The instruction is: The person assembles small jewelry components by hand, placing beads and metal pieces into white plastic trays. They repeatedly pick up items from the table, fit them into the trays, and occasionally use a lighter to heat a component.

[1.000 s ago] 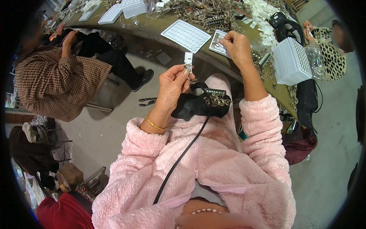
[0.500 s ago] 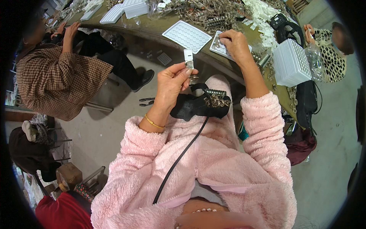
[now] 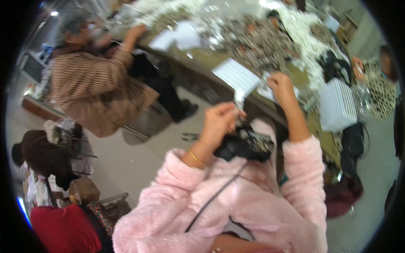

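Observation:
My left hand [image 3: 219,122] pinches a small white card [image 3: 239,95] with a shiny piece at its lower end, held upright above my lap. The fingers of my right hand [image 3: 280,86] are drawn together over a small white tray [image 3: 264,87] at the table edge; what they hold, if anything, is blurred. A larger white tray [image 3: 235,75] with rows of hollows lies left of it, partly over the edge. On my lap sits a black pouch [image 3: 232,148] with shiny metal pieces [image 3: 261,142] on it.
A heap of small metal pieces [image 3: 257,44] and a spread of white cards [image 3: 314,63] cover the table. At right stands a stack of white trays [image 3: 337,105]. A person in a checked coat [image 3: 93,88] sits at left, another in spotted clothing [image 3: 375,90] at right. A cable [image 3: 215,196] crosses my lap.
The whole view has shifted, so everything appears lower and further right, and blurred. My left hand still holds the card. My right hand's fingers have drawn in and lifted slightly off the small tray.

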Demonstrator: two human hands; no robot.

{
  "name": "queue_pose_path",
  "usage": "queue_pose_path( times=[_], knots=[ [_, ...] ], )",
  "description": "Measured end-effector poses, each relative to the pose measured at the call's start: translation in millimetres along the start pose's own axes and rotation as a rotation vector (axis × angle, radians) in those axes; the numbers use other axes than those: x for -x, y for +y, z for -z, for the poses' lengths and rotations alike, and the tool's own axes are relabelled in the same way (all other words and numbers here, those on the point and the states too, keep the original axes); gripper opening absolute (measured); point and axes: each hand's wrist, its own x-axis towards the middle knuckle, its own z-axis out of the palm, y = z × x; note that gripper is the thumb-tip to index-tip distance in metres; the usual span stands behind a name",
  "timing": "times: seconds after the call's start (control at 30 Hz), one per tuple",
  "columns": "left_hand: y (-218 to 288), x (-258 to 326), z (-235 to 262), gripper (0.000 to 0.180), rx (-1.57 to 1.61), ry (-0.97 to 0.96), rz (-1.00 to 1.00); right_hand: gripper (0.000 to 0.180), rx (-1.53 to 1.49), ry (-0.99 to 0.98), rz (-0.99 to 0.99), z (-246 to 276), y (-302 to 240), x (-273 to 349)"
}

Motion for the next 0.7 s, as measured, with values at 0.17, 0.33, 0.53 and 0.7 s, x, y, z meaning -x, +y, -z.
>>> queue_pose_path(
  times=[0.17, 0.33, 0.53, 0.7],
  knots=[
    [9, -1, 0, 0.022, -0.009, -0.076, 0.012, 0.012, -0.032, 0.071, 0.033, 0, -14, 8],
    [6, 4, -3, 0.02, -0.026, -0.055, -0.018, 0.015, 0.084, 0.046, -0.072, 5, -18, 18],
    [7, 6, -9, 0.018, -0.009, -0.04, -0.057, 0.013, -0.515, 0.097, -0.076, 19, -67, 44],
    [0, 9, -15, 0.019, -0.009, -0.101, -0.027, 0.018, -0.556, 0.122, 0.231, 12, -109, 79]
  ],
)
